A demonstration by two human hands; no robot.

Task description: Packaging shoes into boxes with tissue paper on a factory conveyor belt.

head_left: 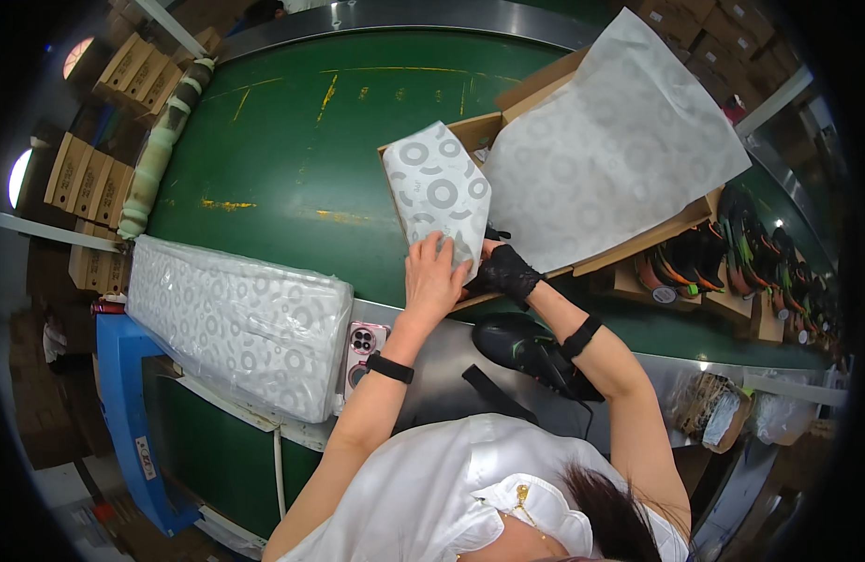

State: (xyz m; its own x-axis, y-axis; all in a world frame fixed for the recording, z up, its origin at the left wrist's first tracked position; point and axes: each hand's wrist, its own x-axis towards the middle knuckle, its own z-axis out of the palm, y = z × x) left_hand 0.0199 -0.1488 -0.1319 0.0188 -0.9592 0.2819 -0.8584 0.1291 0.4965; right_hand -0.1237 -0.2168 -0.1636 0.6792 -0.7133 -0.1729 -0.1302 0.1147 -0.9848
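A brown cardboard shoe box [601, 262] stands open on the green conveyor belt. Patterned white tissue paper lines it: one folded flap [442, 187] covers the left part, and a wide sheet [629, 140] spreads over the right. My left hand [434, 273] lies on the near end of the folded flap, fingers stretched out and slightly apart. Beside it, my right hand [507, 273], in a black fingerless glove, reaches in at the box's near edge between flap and sheet. Its fingers are mostly hidden. What lies under the paper is covered.
Left of my arm lies a plastic-wrapped stack of tissue paper [245, 323], with a phone [365, 342] beside it. A black shoe [521, 351] rests on the metal edge by my right forearm. Several shoes [685, 258] line the right side. A blue frame [123, 412] stands at left.
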